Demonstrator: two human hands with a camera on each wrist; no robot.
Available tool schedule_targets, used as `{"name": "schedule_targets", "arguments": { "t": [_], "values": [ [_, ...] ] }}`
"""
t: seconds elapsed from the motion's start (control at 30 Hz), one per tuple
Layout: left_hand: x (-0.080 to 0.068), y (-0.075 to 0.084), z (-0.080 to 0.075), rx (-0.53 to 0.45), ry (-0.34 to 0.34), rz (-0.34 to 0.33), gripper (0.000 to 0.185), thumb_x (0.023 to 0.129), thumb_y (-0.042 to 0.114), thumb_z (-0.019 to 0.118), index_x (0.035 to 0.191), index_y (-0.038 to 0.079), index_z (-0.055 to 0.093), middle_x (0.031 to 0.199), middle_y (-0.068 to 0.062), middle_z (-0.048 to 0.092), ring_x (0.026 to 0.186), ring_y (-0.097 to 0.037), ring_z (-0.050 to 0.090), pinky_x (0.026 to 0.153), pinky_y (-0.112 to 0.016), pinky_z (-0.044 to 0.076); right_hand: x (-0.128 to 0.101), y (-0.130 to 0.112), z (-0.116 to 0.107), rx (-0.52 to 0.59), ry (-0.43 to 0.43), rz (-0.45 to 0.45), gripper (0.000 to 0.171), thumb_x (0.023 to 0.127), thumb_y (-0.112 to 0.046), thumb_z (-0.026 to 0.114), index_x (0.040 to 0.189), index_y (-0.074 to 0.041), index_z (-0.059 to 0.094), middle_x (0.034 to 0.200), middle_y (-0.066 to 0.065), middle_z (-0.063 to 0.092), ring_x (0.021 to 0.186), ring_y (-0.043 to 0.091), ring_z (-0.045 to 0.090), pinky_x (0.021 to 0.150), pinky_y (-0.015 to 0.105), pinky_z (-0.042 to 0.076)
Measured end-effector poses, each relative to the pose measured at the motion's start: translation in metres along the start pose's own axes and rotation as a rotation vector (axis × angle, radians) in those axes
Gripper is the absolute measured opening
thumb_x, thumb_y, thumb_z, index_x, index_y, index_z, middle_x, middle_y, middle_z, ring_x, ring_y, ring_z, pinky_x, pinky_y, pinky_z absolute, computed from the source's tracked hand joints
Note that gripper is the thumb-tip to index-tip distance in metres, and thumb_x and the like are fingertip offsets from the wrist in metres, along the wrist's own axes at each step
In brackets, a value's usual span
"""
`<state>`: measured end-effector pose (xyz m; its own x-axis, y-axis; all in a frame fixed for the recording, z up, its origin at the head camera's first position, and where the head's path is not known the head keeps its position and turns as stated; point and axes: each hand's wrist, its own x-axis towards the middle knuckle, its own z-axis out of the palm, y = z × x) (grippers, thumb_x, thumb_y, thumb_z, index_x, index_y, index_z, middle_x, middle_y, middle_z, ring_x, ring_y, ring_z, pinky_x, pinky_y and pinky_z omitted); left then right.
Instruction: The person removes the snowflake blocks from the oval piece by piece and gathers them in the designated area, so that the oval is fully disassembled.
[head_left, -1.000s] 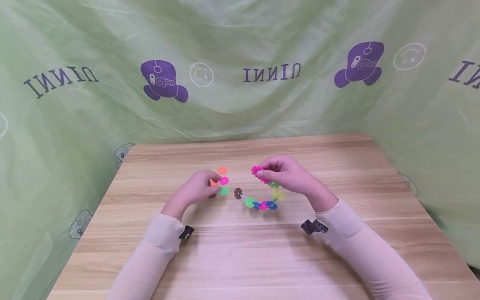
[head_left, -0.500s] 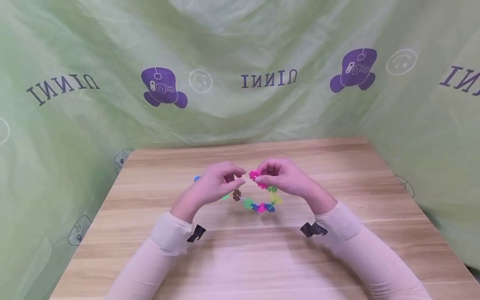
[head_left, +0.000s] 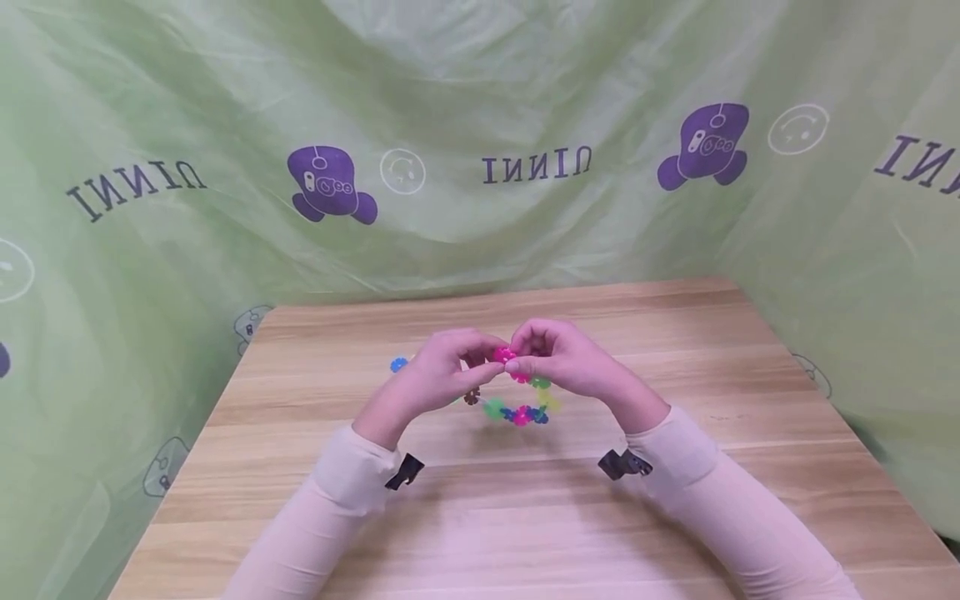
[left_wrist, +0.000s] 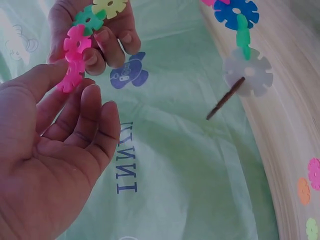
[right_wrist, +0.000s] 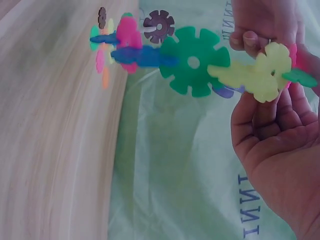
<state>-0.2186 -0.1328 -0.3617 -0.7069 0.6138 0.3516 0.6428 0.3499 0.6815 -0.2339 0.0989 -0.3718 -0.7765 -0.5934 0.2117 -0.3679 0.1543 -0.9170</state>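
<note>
A chain of interlocking snowflake discs hangs in a curve between and below both hands. Its upper end has pink discs (head_left: 506, 356), with green, yellow and blue ones further along and a brown disc (head_left: 471, 397) at the other end. My left hand (head_left: 448, 368) pinches the end pink disc between thumb and fingertips. Right beside it, my right hand (head_left: 567, 358) holds the chain at the neighbouring pink disc. The left wrist view shows the two pink discs (left_wrist: 75, 72) slotted together, while a large green disc (right_wrist: 193, 61) stands out in the right wrist view.
Loose discs lie on the wooden table (head_left: 480, 517), left of the chain: a blue disc (head_left: 399, 365) shows past my left hand, and a pink disc (left_wrist: 314, 173) and an orange disc (left_wrist: 304, 191) appear at the left wrist view's edge. Green cloth (head_left: 435, 242) hangs behind.
My left hand has moved right from above the loose discs to the chain's pink end and now pinches it. My right hand keeps its hold nearly in place.
</note>
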Motion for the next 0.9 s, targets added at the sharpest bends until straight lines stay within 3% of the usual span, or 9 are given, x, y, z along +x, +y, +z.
{"name": "schedule_targets", "arguments": {
  "t": [0.23,0.4,0.5,0.63,0.9],
  "values": [
    [0.0027,0.0034,0.0016,0.054,0.039,0.039,0.013,0.091,0.011,0.072,0.104,0.01,0.074,0.086,0.008,0.068,0.073,-0.006,0.06,0.066,-0.025,0.053,-0.0016,0.0,0.0016,0.006,0.019,0.004,0.017,0.087,-0.014,0.076,0.096,-0.007,0.064,0.081,0.011,0.065,0.069,0.025,0.059,0.056,0.027,0.046],
    [0.0016,0.004,0.0,0.052,0.061,0.025,0.009,0.092,0.011,0.07,0.1,0.009,0.073,0.087,0.008,0.069,0.076,-0.005,0.062,0.072,-0.026,0.054,-0.0015,-0.0012,0.0016,0.02,0.018,0.031,0.021,0.089,-0.015,0.074,0.106,-0.004,0.066,0.089,0.012,0.067,0.082,0.035,0.063,0.069,0.035,0.054],
    [0.0003,0.0046,-0.0007,0.049,0.094,0.013,0.008,0.092,0.011,0.07,0.099,0.008,0.072,0.087,0.006,0.069,0.076,-0.005,0.063,0.074,-0.027,0.055,-0.0019,-0.001,0.0011,0.008,0.022,0.047,0.027,0.09,-0.017,0.074,0.112,-0.004,0.066,0.094,0.011,0.068,0.086,0.031,0.064,0.076,0.037,0.055],
    [0.0001,0.0052,-0.0008,0.049,0.113,0.01,0.008,0.092,0.01,0.069,0.1,0.007,0.071,0.09,0.004,0.07,0.08,-0.005,0.065,0.078,-0.026,0.055,-0.0029,0.0,0.0007,-0.017,0.023,0.046,0.033,0.089,-0.018,0.075,0.117,-0.005,0.066,0.099,0.009,0.068,0.089,0.027,0.064,0.076,0.034,0.054],
    [-0.0028,0.0053,-0.0015,0.019,0.111,-0.035,0.016,0.093,0.009,0.067,0.109,0.007,0.067,0.085,0.005,0.066,0.074,-0.009,0.063,0.068,-0.031,0.055,-0.0033,0.0043,0.0025,0.006,0.016,0.058,0.037,0.088,-0.02,0.076,0.121,-0.006,0.065,0.115,0.008,0.067,0.089,0.023,0.067,0.079,0.035,0.056]
  ]
}}
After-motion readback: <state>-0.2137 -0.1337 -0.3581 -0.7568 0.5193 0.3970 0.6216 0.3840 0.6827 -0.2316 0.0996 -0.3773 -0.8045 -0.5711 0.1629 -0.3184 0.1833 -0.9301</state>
